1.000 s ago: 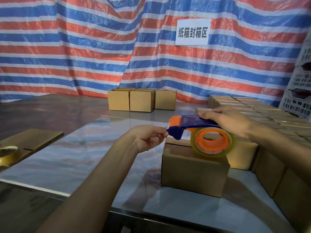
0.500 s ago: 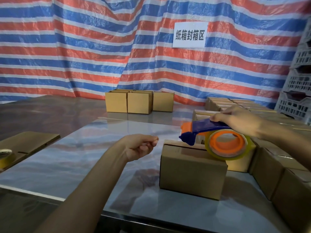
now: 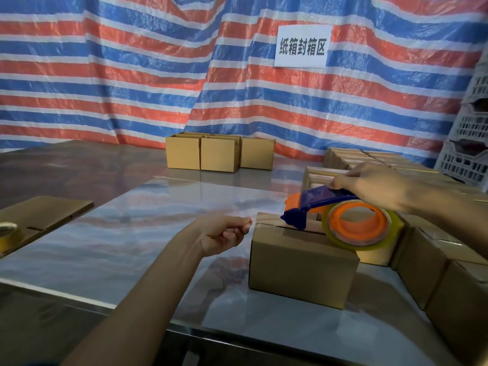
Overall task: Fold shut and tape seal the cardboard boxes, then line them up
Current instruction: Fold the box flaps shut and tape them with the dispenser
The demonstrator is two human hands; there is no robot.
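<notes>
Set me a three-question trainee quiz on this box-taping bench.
1. True or false: the right hand grips the blue-and-orange plastic tape dispenser.
2. How many brown cardboard boxes stand side by side in the back row by the striped tarp? A two, B three, C five.
3. Fill in: the dispenser's nose is over the ____ of the nearest brown cardboard box.
Key: 1 true; 2 B; 3 top.

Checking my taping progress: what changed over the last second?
The right hand drew the tape dispenser rightward and down to the top of the cardboard box, away from the left hand, which had been pinching at its nose. The right hand keeps gripping it; the box stayed put.
</notes>
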